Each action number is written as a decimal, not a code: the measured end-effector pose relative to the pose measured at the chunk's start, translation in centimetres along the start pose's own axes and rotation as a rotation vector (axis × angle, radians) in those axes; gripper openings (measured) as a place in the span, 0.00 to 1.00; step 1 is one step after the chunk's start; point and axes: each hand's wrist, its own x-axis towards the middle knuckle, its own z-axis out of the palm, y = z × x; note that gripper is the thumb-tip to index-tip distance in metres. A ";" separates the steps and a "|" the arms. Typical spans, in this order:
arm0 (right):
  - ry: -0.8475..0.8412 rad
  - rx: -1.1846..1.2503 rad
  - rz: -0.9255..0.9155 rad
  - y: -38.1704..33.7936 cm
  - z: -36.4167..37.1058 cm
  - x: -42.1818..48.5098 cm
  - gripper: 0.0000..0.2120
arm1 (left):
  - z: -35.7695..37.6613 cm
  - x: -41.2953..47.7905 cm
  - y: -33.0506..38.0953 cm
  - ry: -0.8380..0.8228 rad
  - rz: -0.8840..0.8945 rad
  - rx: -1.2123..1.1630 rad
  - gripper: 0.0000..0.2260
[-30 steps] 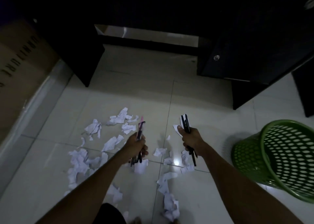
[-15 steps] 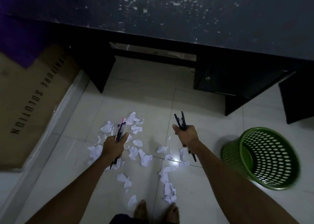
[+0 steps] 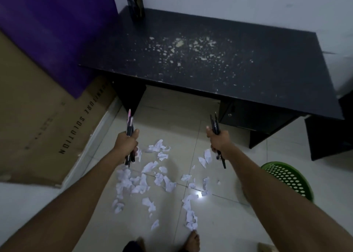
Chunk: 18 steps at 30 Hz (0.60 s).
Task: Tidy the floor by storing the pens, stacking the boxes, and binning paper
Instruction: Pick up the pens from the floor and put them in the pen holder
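Observation:
My left hand (image 3: 127,143) grips a bundle of pens (image 3: 129,122), one with a pink tip, held upright above the floor. My right hand (image 3: 219,140) grips a bundle of dark pens (image 3: 214,123); their lower ends stick out below the fist. Several torn white paper scraps (image 3: 152,177) lie scattered on the pale tiled floor under and between my hands. A green perforated bin (image 3: 288,177) stands at the right, partly behind my right forearm. A dark pen holder (image 3: 136,5) with pens in it stands at the desk's far left corner.
A black desk (image 3: 210,64) speckled with pale flakes fills the upper middle, with a drawer unit (image 3: 246,116) beneath. A large flat cardboard box (image 3: 38,122) leans at the left below a purple wall. My bare feet (image 3: 193,241) show at the bottom edge.
The view has risen and tilted up: the desk top and pen holder have come into sight and the floor looks farther off. Both hands still hold their pens, now raised.

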 end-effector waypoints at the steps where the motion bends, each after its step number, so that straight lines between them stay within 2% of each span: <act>1: -0.018 0.013 -0.019 -1.5 0.1 -0.5 0.17 | -0.8 -0.2 1.1 -0.002 0.014 -0.010 0.11; 5: -0.054 -0.002 -0.078 -6.2 1.0 -2.1 0.16 | -3.7 -0.1 4.5 -0.009 0.061 -0.011 0.14; 12: 0.044 -0.027 -0.105 -12.7 4.8 -3.5 0.17 | -10.4 3.6 9.2 -0.070 0.146 0.060 0.18; 18: 0.088 -0.104 -0.132 -17.8 8.4 -3.3 0.18 | -14.6 7.4 12.9 -0.093 0.204 0.079 0.16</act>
